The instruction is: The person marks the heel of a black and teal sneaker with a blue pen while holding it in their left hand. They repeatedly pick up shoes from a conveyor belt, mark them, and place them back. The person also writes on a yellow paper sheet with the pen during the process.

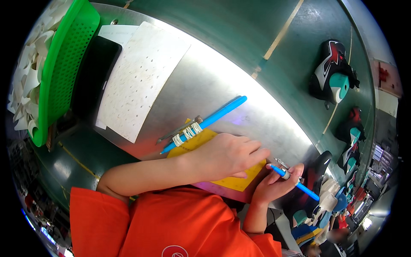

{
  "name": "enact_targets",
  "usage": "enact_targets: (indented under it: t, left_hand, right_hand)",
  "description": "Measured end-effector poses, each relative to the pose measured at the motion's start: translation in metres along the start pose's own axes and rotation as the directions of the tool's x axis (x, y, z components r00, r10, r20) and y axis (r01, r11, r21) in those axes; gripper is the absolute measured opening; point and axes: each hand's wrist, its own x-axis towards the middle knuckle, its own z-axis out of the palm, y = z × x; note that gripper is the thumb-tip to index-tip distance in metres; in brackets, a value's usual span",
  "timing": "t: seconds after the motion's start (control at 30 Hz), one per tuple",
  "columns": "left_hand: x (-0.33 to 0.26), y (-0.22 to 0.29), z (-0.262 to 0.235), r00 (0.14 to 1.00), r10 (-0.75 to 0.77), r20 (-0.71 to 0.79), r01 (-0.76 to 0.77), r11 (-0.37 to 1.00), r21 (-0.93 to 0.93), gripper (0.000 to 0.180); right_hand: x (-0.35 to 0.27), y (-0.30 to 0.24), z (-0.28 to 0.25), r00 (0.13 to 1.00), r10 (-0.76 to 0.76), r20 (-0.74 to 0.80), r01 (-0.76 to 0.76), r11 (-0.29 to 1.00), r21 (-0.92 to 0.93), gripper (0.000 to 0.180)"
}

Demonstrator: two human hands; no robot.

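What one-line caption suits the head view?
Right hand holding a blue pen, left hand over a yellow sheet, another blue pen lying nearby.

The table (pixel 214 75) is shiny grey metal. Past the left hand (pixel 233 154) and over to its left lies a big white sheet (pixel 141 77) with little dark spots; closer to that hand, just beyond it, a blue pen (pixel 220 114) with pale bands around it lies beside a thin metal tool (pixel 176 131). Below the hand, a yellow sheet (pixel 242 184) lies on a pink flat thing (pixel 231 194).
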Motion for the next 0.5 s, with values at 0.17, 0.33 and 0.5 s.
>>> enact_targets:
  t: [0.17, 0.33, 0.5]
  left_hand:
    - [-0.002, 0.001, 0.001, 1.0, 0.004, -0.007, -0.004, 1.0, 0.007, 0.054]
    - [-0.003, -0.002, 0.005, 0.99, 0.043, -0.134, -0.049, 0.998, -0.046, 0.041]
    - [-0.011, 0.022, -0.02, 0.99, -0.034, -0.136, 0.034, 0.999, -0.004, 0.031]
  right_hand:
    - [0.001, -0.004, 0.005, 0.981, 0.194, 0.028, -0.186, 0.875, 0.447, 0.029]
    - [0.003, 0.0, 0.002, 0.975, 0.2, 0.096, -0.221, 0.826, 0.518, 0.027]
    - [0.005, 0.0, 0.005, 0.983, 0.136, 0.125, -0.185, 0.772, 0.609, 0.023]
